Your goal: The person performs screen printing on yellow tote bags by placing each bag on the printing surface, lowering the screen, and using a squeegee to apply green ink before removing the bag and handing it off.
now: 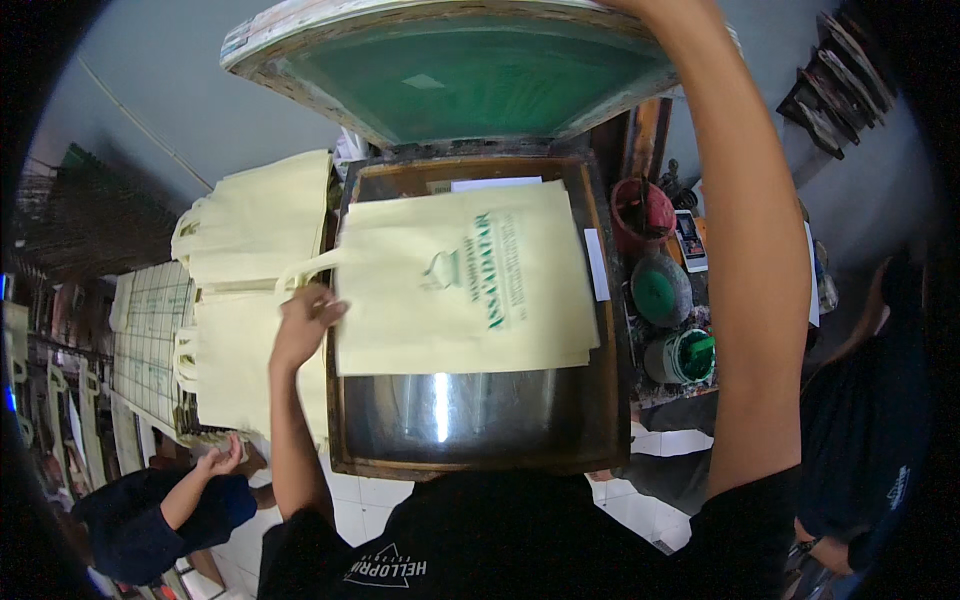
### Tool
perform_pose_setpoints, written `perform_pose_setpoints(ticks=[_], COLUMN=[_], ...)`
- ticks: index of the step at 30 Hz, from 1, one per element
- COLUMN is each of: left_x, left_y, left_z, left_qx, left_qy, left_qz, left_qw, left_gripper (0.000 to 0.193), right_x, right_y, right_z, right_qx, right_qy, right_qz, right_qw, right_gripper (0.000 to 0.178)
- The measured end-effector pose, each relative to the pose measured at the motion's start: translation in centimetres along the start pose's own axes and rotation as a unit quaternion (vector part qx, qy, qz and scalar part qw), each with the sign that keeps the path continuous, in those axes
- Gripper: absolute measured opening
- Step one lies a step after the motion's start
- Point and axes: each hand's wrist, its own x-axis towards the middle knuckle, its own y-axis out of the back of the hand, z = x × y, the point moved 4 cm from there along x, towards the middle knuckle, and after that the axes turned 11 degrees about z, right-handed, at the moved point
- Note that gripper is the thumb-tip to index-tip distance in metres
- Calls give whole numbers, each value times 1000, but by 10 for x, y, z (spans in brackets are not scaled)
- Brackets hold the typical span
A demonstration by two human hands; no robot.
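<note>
A cream tote bag [400, 320] with green print lies on a dark, glossy printing board [480, 420], handle toward the left. At least one more bag edge shows beneath it. My left hand [308, 325] is at the bag's left edge by the handle, fingers closed on the edge and slightly blurred. Above the board, a screen printing frame [300, 62] with green mesh is tilted up. My right arm reaches to the frame's top right, where my right hand [632, 4] grips the rim; its fingers are cut off by the picture's upper edge.
Stacked cream bags [255, 215] lie left of the board. On the right stand a red tub [643, 213], a green ink pot [680, 357], a round container with green ink [657, 290] and a phone [690, 240]. One person [165, 515] is at lower left, another [860, 420] at right.
</note>
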Motion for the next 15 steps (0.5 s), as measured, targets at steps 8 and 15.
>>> perform_pose_setpoints(ticks=[8,15], left_x=[-11,62], left_y=[114,-204], left_z=[-29,130], left_qx=[388,-13], left_qy=[-15,-311], left_qz=[319,-68], left_qw=[864,948], left_gripper=[57,45], right_x=[22,20], right_y=[-9,-5], right_z=[5,14], right_qx=[-53,0], right_qy=[24,7], right_qz=[-10,-51], right_qw=[998,999], right_gripper=[40,40])
